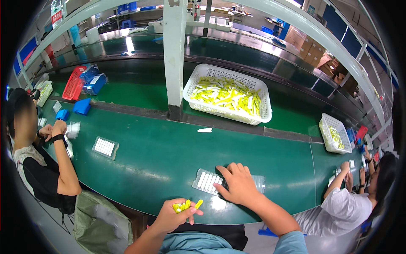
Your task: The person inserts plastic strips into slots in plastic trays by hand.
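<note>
My left hand [176,216] is closed round several small, slim yellow-and-white plastic pieces [182,206] near the table's front edge. One yellow piece [198,204] sticks out past its fingertips. To the right, my right hand [239,184] lies over a clear plastic tray [198,183], thumb and forefinger apart, the thumb touching the row of white pieces [207,181] in it. Another clear tray part [259,183] shows beyond that hand, partly covered by it. Farther left on the table rests a second clear tray [105,147] with a row of white pieces.
A white basket [192,103] heaped with yellow-and-white pieces stands behind a white post [174,55]. One loose white piece [204,130] lies before it. A smaller white basket [344,149] is at right. Co-workers sit left [40,161] and right [338,207]. A red basket [72,82] stands far left.
</note>
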`<state>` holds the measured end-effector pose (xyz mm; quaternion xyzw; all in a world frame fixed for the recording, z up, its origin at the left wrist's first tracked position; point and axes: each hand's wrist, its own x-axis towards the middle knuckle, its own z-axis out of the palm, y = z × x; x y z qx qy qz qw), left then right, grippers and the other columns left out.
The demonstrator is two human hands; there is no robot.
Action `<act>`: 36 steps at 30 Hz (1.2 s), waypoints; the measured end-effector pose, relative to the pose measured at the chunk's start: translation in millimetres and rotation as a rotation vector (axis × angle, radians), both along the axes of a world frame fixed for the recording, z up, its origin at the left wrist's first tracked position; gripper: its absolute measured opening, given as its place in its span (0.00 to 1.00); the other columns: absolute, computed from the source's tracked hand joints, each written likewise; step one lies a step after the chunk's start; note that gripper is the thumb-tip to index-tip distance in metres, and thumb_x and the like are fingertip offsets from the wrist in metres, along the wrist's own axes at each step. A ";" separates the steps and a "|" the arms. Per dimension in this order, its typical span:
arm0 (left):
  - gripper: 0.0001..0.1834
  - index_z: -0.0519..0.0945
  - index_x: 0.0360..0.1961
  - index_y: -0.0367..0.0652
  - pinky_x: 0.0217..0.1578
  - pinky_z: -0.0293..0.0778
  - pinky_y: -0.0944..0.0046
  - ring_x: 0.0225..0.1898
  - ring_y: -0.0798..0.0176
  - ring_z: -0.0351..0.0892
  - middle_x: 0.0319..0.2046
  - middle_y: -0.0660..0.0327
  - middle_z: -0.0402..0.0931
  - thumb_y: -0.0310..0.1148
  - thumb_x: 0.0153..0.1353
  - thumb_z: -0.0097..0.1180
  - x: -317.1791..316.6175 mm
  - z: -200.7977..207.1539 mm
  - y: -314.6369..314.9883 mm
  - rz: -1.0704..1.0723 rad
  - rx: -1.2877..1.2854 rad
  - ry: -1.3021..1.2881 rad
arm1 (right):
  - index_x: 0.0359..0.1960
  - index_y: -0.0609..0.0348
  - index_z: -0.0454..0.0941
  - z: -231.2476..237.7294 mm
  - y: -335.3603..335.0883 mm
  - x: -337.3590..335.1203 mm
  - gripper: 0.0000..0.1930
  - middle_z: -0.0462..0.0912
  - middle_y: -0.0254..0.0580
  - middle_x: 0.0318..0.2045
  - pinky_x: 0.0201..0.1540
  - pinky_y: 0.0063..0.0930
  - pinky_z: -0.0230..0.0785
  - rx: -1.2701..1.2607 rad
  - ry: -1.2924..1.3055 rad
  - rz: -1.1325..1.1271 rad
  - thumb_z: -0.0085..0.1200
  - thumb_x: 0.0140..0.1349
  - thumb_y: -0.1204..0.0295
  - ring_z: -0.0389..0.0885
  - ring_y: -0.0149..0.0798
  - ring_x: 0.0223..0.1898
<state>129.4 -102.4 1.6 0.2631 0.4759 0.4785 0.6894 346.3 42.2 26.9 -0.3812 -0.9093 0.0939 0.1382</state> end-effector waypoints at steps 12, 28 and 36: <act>0.07 0.79 0.39 0.30 0.22 0.67 0.75 0.22 0.73 0.78 0.36 0.48 0.86 0.25 0.66 0.58 10.2 2.7 -2.6 -0.111 0.037 0.052 | 0.39 0.58 0.87 4.5 -50.8 -3.6 0.09 0.81 0.37 0.24 0.31 0.27 0.66 -0.599 0.510 0.144 0.66 0.59 0.70 0.77 0.32 0.26; 0.11 0.83 0.43 0.28 0.25 0.69 0.76 0.24 0.75 0.78 0.38 0.53 0.87 0.29 0.67 0.60 8.7 6.0 -9.2 -0.190 0.061 0.020 | 0.35 0.63 0.86 2.5 -59.6 4.9 0.03 0.84 0.35 0.25 0.29 0.21 0.68 -0.982 0.715 0.092 0.64 0.60 0.79 0.76 0.23 0.25; 0.19 0.75 0.56 0.25 0.23 0.68 0.75 0.27 0.68 0.81 0.47 0.43 0.83 0.26 0.67 0.56 -0.8 6.1 -8.0 -0.139 -0.048 -0.148 | 0.30 0.56 0.87 10.8 -42.6 13.9 0.05 0.82 0.31 0.22 0.29 0.27 0.65 -0.291 0.712 0.151 0.69 0.51 0.77 0.75 0.31 0.22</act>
